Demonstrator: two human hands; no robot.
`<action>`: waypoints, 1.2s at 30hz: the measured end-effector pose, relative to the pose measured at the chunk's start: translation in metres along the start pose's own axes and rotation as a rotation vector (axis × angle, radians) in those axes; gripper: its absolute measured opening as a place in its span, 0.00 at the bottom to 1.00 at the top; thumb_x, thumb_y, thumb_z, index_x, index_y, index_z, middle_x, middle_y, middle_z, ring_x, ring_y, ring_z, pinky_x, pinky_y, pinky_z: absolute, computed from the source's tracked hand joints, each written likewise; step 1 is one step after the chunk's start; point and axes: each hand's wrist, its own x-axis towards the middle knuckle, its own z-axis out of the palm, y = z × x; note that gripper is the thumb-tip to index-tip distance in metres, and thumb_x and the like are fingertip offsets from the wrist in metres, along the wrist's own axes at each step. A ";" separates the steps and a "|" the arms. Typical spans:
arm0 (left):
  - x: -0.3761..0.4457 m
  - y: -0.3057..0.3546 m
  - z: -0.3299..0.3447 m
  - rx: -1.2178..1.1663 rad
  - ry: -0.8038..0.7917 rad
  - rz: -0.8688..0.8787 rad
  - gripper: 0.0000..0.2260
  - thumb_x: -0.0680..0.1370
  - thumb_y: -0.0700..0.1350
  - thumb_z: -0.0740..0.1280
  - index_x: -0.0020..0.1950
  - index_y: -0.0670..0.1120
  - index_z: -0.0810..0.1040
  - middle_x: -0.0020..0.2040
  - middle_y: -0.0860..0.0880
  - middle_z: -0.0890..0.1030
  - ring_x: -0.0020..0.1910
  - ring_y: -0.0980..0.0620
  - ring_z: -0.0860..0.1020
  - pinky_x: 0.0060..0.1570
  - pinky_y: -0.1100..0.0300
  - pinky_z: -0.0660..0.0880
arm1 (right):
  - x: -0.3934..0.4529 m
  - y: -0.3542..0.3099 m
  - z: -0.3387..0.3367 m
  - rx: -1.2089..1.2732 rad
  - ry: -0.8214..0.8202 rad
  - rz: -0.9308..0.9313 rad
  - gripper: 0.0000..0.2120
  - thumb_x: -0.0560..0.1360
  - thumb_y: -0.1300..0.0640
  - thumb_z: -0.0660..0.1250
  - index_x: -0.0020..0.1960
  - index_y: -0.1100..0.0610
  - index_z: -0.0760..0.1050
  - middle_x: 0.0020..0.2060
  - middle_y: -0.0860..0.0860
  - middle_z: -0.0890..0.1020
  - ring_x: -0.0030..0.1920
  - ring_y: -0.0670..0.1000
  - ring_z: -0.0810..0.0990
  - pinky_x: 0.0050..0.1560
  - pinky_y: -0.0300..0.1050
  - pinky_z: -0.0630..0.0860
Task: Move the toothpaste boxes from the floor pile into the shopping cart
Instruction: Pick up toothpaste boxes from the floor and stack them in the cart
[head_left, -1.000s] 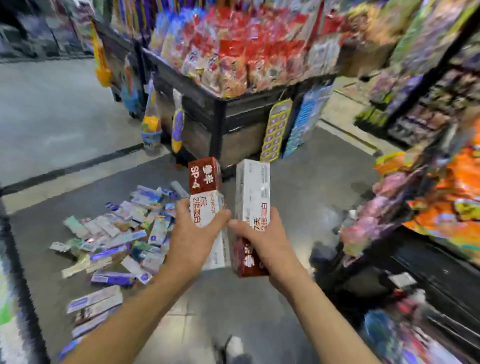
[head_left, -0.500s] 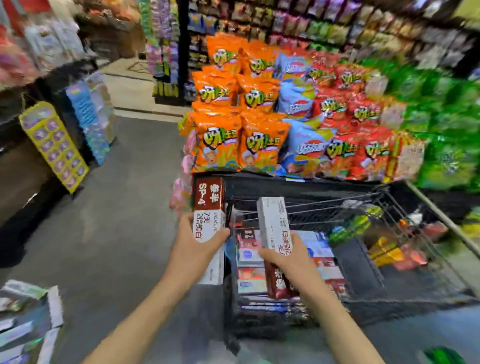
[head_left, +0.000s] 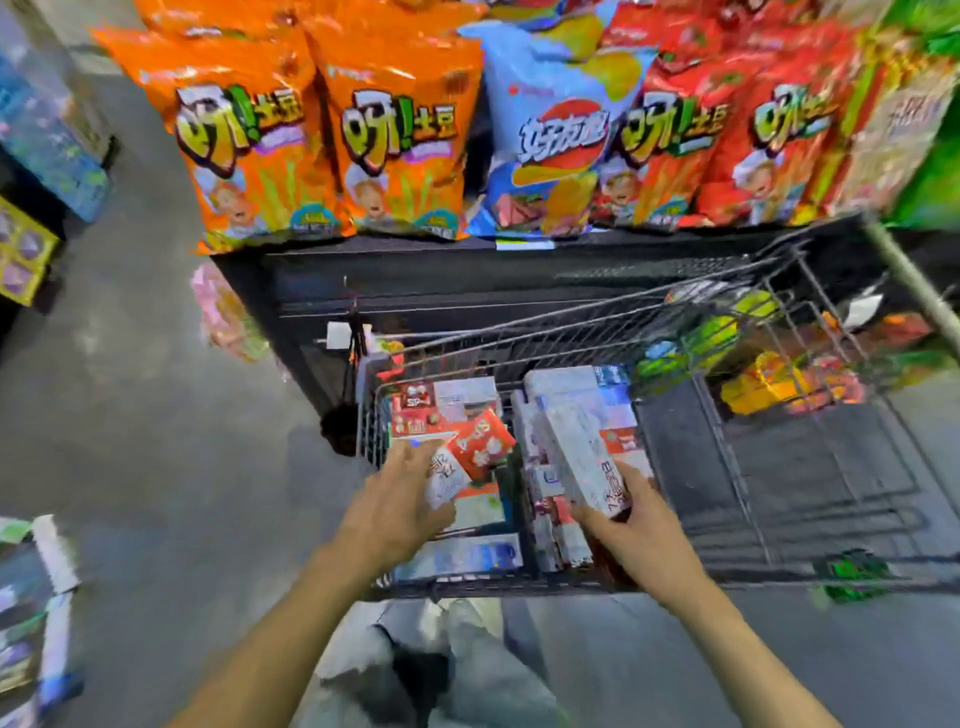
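A wire shopping cart (head_left: 582, 325) stands in front of me with several toothpaste boxes (head_left: 576, 387) stacked in its left part. My left hand (head_left: 397, 501) is over the cart's near left corner. It pinches the white end of a red-and-white toothpaste box (head_left: 475, 449), which tilts down over the stack. My right hand (head_left: 641, 527) grips the dark red end of a white toothpaste box (head_left: 579, 454), held slanting above the cart's middle. A strip of the floor pile (head_left: 36, 597) shows at the left edge.
A black shelf base (head_left: 467, 275) stands right behind the cart, loaded with orange snack bags (head_left: 249, 145), a blue bag (head_left: 550, 130) and red bags (head_left: 727, 145). Coloured packets (head_left: 753, 379) show through the cart's right side. My trouser leg (head_left: 457, 654) is below the cart.
The view swung from the floor pile round to the cart. Both hands carried their boxes over it and lowered them; the left box now tilts downward.
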 end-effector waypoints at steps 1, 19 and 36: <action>0.014 -0.007 0.012 0.088 -0.067 0.008 0.31 0.75 0.55 0.71 0.76 0.53 0.64 0.60 0.50 0.69 0.57 0.42 0.77 0.47 0.51 0.73 | 0.007 0.010 0.000 -0.011 0.006 0.010 0.19 0.74 0.55 0.76 0.61 0.48 0.72 0.49 0.37 0.81 0.43 0.26 0.77 0.42 0.23 0.69; 0.139 -0.122 0.166 0.707 0.039 0.357 0.33 0.69 0.44 0.79 0.72 0.38 0.73 0.52 0.39 0.77 0.51 0.38 0.74 0.48 0.46 0.75 | 0.104 0.118 0.075 -0.401 -0.204 -0.149 0.32 0.71 0.52 0.77 0.73 0.52 0.70 0.58 0.47 0.75 0.57 0.44 0.70 0.50 0.33 0.64; 0.140 -0.133 0.141 0.575 0.075 0.088 0.32 0.72 0.56 0.76 0.73 0.53 0.70 0.63 0.45 0.72 0.61 0.43 0.69 0.57 0.49 0.65 | 0.169 0.137 0.197 -0.807 -0.427 -0.741 0.35 0.64 0.55 0.80 0.68 0.61 0.74 0.55 0.59 0.78 0.52 0.61 0.77 0.52 0.56 0.79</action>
